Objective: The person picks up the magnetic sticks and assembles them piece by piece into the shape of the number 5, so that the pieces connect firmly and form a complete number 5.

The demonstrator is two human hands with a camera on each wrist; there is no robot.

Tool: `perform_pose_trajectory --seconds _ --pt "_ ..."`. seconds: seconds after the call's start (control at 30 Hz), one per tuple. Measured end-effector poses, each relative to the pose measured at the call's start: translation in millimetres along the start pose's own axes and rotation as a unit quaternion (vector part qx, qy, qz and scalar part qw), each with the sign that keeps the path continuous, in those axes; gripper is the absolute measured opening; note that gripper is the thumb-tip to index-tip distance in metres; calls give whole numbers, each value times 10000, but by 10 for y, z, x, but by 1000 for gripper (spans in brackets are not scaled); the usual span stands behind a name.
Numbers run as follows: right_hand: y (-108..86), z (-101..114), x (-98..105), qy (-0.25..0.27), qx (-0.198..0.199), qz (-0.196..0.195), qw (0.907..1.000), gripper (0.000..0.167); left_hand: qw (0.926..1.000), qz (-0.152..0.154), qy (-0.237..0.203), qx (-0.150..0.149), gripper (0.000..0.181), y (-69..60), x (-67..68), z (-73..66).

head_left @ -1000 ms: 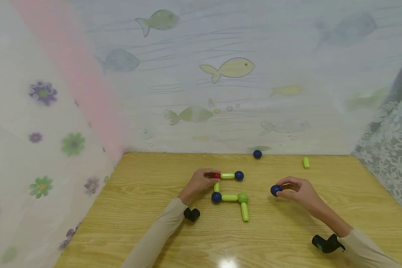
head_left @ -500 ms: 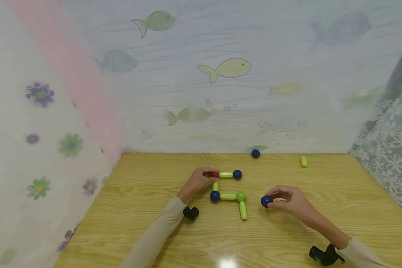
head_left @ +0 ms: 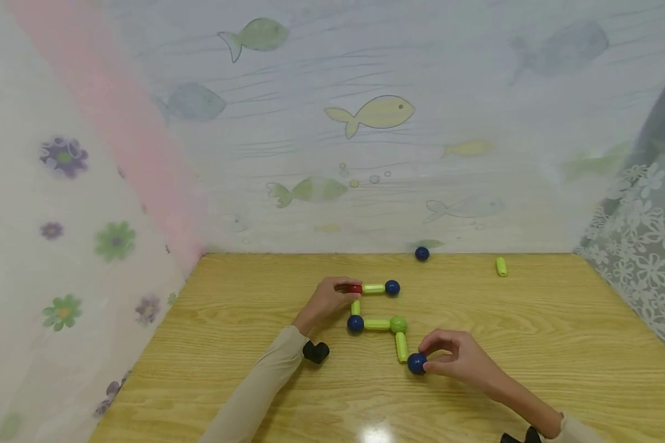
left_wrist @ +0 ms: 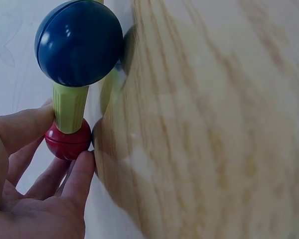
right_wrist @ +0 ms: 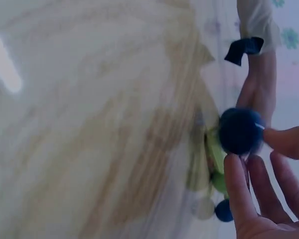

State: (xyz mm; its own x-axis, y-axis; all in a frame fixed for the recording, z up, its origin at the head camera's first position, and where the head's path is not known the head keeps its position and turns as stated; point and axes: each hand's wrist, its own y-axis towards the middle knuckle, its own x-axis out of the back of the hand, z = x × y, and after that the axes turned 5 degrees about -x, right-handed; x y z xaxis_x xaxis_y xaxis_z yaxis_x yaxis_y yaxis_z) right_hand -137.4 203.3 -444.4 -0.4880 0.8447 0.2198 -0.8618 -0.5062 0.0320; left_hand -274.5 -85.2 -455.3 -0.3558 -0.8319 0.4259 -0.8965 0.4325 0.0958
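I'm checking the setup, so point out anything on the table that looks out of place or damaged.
Nothing looks damaged. Slightly odd: a blue ball and a yellow-green stick lie near the far edge of the table, apart from the joined pieces.

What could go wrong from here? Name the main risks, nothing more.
The held blue ball in the right hand may knock the nearby yellow-green rod out of line. If the left hand, pinching the red ball, slips, the joined chain could shift. The loose blue ball at the far edge of the table could roll if bumped.
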Motion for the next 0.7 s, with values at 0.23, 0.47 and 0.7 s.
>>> perform_pose_trajectory --seconds 0.23,0.47,0.7 --pt "-47 108 -621 -3264 1019 -884 9355 45 10000 30 -55 -59 33 -9 13 52" --pt "140 211 -1184 -4788 2154 -9 8511 23 9994 7 -272 -235 33 -13 53 2" --pt "114 181 -1097 -3627 1169 421 9236 19 9988 84 -416 -261 33 -76 8 -194"
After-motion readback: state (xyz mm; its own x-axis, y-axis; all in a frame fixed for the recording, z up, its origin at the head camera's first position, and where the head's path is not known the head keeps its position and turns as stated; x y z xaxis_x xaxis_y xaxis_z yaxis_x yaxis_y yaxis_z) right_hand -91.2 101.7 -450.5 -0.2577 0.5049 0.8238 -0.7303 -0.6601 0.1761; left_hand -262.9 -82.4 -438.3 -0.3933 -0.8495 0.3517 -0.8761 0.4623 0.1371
